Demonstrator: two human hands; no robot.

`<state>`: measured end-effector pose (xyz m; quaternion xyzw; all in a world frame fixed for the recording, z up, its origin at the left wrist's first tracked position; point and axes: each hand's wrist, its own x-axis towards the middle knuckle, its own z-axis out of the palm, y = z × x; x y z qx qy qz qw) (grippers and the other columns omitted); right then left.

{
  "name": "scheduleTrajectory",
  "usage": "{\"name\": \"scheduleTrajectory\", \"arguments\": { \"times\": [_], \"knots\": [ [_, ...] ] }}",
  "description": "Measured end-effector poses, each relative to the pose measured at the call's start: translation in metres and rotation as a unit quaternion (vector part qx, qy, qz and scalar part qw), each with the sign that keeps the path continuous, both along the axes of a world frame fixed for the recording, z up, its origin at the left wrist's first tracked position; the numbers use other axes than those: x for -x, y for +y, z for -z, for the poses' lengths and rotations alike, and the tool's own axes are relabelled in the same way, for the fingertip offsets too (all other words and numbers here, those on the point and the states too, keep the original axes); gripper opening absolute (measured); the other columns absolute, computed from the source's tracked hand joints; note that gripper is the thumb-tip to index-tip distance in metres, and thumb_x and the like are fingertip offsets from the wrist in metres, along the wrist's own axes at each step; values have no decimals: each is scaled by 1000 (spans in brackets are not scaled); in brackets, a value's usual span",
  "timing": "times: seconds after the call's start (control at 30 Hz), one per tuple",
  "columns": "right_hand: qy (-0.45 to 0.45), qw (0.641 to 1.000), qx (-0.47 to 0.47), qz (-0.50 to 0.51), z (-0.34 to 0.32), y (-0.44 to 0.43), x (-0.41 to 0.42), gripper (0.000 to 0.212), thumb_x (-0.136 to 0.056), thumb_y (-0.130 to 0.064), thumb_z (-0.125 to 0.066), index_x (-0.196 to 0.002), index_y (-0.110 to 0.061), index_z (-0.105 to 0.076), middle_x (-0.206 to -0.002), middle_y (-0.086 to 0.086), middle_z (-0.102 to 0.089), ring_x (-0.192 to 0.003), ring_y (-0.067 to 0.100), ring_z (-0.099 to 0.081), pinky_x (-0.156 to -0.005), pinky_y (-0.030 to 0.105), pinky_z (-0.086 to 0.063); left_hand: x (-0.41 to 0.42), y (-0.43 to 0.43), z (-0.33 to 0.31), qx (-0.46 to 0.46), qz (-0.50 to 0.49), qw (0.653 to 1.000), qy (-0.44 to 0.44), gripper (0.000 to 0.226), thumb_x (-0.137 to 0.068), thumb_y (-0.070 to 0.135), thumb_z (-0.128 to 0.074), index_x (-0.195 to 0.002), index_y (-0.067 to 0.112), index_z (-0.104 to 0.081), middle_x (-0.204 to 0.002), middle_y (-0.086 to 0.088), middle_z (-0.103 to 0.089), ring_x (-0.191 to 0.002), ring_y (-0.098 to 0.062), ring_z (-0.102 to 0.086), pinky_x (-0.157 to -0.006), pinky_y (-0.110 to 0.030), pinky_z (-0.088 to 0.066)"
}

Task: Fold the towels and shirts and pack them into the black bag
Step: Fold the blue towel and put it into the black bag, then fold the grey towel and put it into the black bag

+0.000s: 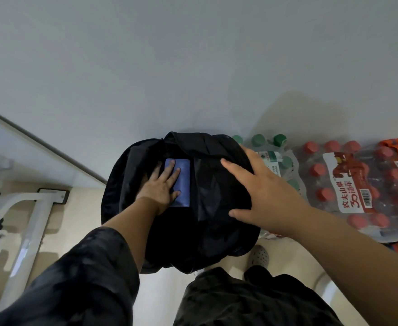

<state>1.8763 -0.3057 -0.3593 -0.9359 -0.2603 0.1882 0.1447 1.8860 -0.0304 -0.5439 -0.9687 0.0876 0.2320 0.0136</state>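
Head view: left hand [160, 188] presses straight fingers [171, 169] on a folded blue towel [184, 182] beneath them inside the bag [207, 215], right hand [264, 184] spread flat on its fabric; apparently one item packed, remainder unseen.

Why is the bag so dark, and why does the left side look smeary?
Head view: the black bag swallows the dim light, so its folds barely show; only the blue cloth under the left hand stands out. Head view, far left: the wide lens stretches and blurs the white frame.
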Motion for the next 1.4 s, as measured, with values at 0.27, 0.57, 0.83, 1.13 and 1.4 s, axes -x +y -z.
{"name": "scheduleTrajectory", "arguments": {
  "times": [0.27, 0.57, 0.83, 1.13, 1.4],
  "knots": [
    [-20, 1000, -1, 1, 4, -2, 2, 101, -81, -55, -73, -155, -48, -5, -164, -9, 16, -151, 22, -20, -112, 39, -42, -16, 1, 22, -33, -20, 996, 76, 75, -100, 63, -19, -153, 31, 23, -157, 3, 37, -153, -30, 10, -123, -46, -12],
    [-43, 995, -84, -41, 14, -17, 0, 67, -95, -64, -42, -155, -41, -23, -166, -3, 2, -151, 24, -19, -117, 48, -33, 28, -20, -28, 59, -115, 991, -39, 62, -100, 59, -25, -158, 37, -12, -167, 1, -9, -151, -29, -16, -118, -52, -21],
    [4, 990, -136, -34, 24, -76, 9, 61, -97, -63, -33, -152, -56, -7, -166, -13, 1, -153, 17, -10, -120, 52, -27, 71, -81, -148, 305, -228, 852, -359, 41, -98, 33, -42, -125, 8, -60, -125, -9, -59, -118, -28, -53, -104, -39, -40],
    [-40, 993, -112, 11, 37, -258, -10, 67, -94, -65, -40, -154, -37, -28, -166, -1, -7, -151, 28, -18, -118, 52, -29, 46, -282, -225, 251, -98, 894, -357, 49, -92, 43, -55, -130, 13, -59, -134, -11, -53, -123, -31, -47, -107, -46, -37],
    [-92, 982, -41, 161, 44, -467, -12, 69, -86, -68, -40, -146, -33, -46, -159, 4, -31, -142, 32, -32, -115, 46, -30, 8, -494, -185, 215, 0, 960, -180, 60, -83, 55, -56, -135, 26, -54, -138, -4, -50, -124, -30, -48, -106, -44, -40]
  ]
}}
